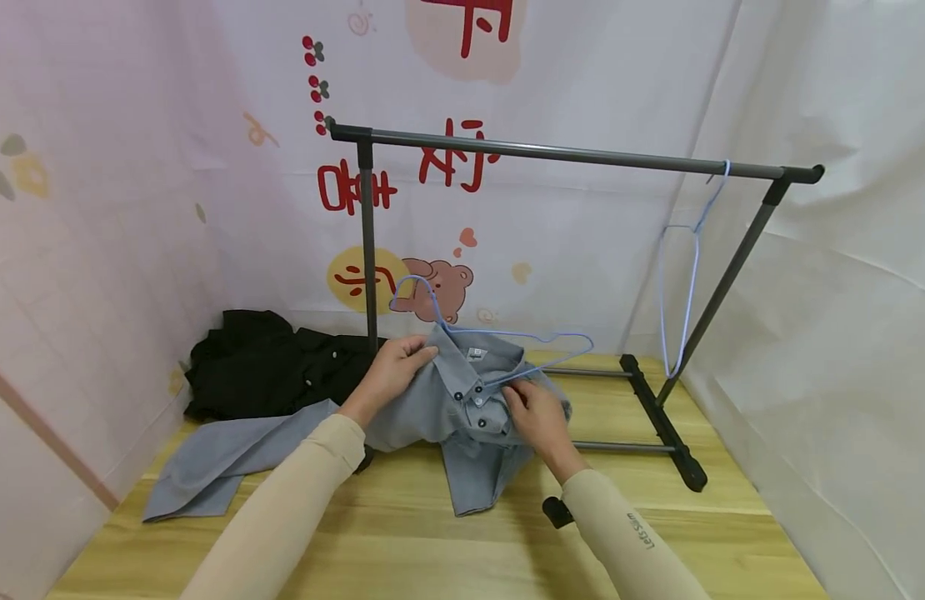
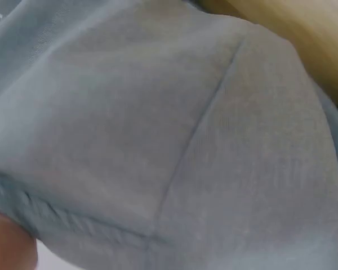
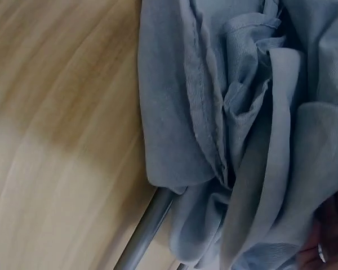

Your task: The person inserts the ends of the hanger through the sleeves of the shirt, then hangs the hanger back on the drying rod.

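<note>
A grey-blue button-up shirt (image 1: 425,417) lies bunched at the base of the rack, its collar facing up. My left hand (image 1: 391,371) pinches it at the left of the collar, and a fingertip (image 2: 11,244) shows at the cloth's edge in the left wrist view. My right hand (image 1: 539,417) grips the front opening, right of the buttons. A light-blue wire hanger (image 1: 518,334) runs into the neck opening; its left part is hidden inside the shirt. The hook rises above the collar, and its right end sticks out past the collar. Folded shirt cloth (image 3: 259,135) fills much of the right wrist view.
A dark metal clothes rack (image 1: 552,153) stands over the wooden table (image 1: 402,542). A second blue hanger (image 1: 691,292) hangs near its right end. Left of the shirt lies a black garment (image 1: 260,367). White printed curtains (image 1: 582,75) enclose the back and sides.
</note>
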Tool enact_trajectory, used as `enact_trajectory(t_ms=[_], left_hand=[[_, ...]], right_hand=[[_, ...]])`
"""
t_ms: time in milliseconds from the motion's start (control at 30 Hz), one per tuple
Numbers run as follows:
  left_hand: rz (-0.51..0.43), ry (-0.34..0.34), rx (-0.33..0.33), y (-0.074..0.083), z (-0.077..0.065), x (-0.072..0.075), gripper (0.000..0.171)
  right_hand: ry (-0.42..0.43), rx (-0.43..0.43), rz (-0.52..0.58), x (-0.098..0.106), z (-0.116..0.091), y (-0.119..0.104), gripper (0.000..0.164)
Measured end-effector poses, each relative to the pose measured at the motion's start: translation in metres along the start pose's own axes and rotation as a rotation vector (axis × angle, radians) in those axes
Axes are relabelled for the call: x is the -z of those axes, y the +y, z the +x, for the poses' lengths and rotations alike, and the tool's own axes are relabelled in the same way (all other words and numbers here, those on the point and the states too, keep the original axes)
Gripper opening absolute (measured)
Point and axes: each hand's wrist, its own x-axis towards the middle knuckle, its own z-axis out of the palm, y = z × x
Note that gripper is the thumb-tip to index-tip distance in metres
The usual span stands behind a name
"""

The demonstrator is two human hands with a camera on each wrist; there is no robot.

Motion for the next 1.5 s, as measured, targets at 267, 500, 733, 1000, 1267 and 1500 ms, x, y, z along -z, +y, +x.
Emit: enact_trajectory(t_ms=[267,500,733,1000,1267,1500], left_hand=[[-0.128,-0.134,-0.023,0.006,-0.001,0.000,0.036],[-0.091,-0.171,-0.018,0.006,-0.003,0.007,0.037],[-0.034,-0.073,0.013,-0.009,-0.004,0.025,0.037],[0.203,0.072,-0.001,-0.023,-0.005,0.029,0.033],[0.219,0.030,0.013,-0.022,-0.008,0.029,0.036],[0.264,0.006,-0.032,-0.027,-0.012,0.035,0.034]], right_hand=[[-0.077,-0.217,0.085,-0.006,0.000,-0.015,0.070],[0.086,-0.339,0.074,0.000,0.006,-0.025,0.039],[0.282,-0.378,0.123,0.019,0.015,-0.015,0.024],[0.286,-0.352,0.150,0.028,0.018,-0.011,0.037],[0.230,-0.245,0.032,0.033,0.016,-0.008,0.037],[0.095,-0.191,-0.036,0.053,0.027,-0.007,0.030]])
